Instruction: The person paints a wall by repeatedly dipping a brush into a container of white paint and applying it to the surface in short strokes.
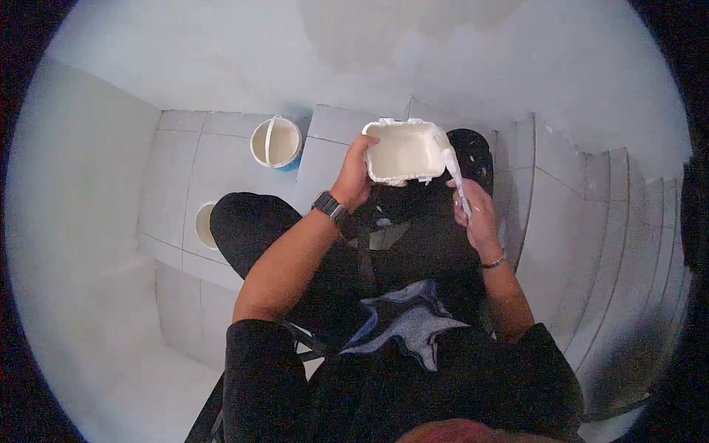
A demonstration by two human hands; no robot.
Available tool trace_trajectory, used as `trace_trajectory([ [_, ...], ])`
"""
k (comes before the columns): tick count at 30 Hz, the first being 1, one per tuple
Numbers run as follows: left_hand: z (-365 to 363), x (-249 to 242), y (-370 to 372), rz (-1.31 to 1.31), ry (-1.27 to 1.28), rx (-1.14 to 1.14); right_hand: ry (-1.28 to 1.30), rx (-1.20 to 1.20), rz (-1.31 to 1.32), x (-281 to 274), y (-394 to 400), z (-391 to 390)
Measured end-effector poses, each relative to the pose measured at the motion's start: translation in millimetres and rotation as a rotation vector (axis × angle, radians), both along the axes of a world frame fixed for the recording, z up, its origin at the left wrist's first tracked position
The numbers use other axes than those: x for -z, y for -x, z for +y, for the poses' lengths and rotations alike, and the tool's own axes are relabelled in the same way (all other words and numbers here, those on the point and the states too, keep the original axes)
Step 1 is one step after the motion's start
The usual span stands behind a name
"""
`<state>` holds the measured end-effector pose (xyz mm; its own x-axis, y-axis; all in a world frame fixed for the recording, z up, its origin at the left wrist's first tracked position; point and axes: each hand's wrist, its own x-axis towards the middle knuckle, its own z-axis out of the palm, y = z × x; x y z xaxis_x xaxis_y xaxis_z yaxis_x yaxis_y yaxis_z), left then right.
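Over tiled steps [572,199], tub [406,124] is gripped by left hand [356,176].
White-smeared tool [457,177] is grasped in right hand [483,218], at tub's edge (bucket [292,160] set nearby).

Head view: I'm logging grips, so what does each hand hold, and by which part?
The left hand holds the tub by its left rim; the right hand holds the smeared tool by its handle.
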<state>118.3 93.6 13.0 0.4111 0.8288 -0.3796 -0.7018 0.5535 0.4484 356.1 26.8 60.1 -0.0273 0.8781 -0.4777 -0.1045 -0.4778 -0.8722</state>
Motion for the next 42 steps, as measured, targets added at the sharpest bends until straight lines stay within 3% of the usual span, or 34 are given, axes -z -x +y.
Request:
trace_trajectory([
  [4,-4.2,-5.4,-5.8,0.013,-0.061,-0.011,-0.089,0.057,0.045,8.4,11.0,4.3],
  [10,3.6,-3.1,2.0,0.069,-0.057,-0.217,-0.185,0.187,0.065,34.8,29.7,63.7],
  [15,13.4,-20.2,25.2,0.133,-0.158,-0.392,0.025,0.329,0.096,92.0,46.0,112.5],
  [19,16.5,-31.4,42.1,0.14,-0.145,-0.467,-0.01,0.398,0.012,115.2,48.7,152.1],
  [22,18.0,-35.4,31.4,0.151,-0.14,-0.512,-0.203,0.319,-0.153,103.8,29.7,166.2],
  [24,18.7,-36.3,36.7,0.15,-0.136,-0.535,-0.494,0.405,-0.201,80.3,32.7,166.7],
  [25,18.3,-36.0,37.3,0.15,-0.126,-0.539,-0.485,0.398,-0.204,71.9,33.4,164.7],
  [27,18.6,-35.9,38.7,0.115,-0.12,-0.542,-0.701,0.428,-0.245,60.4,36.5,159.6],
  [30,17.2,-38.9,40.9,0.095,-0.16,-0.531,-0.606,0.4,-0.369,96.9,41.9,164.5],
  [32,16.0,-40.1,39.9,0.124,-0.142,-0.545,-0.516,0.39,-0.417,156.2,36.0,170.2],
  [34,17.4,-39.4,41.6,0.159,-0.117,-0.564,-0.418,0.374,-0.461,167.9,38.5,169.9],
  [36,18.9,-34.8,43.5,0.088,-0.138,-0.537,0.007,0.363,-0.154,173.6,40.2,163.0],
  [40,20.4,-32.8,44.0,0.082,-0.132,-0.529,0.036,0.362,-0.053,151.7,35.3,161.9],
  [42,19.5,-35.1,42.1,0.122,-0.129,-0.555,-0.352,0.348,-0.364,131.2,30.4,165.8],
])
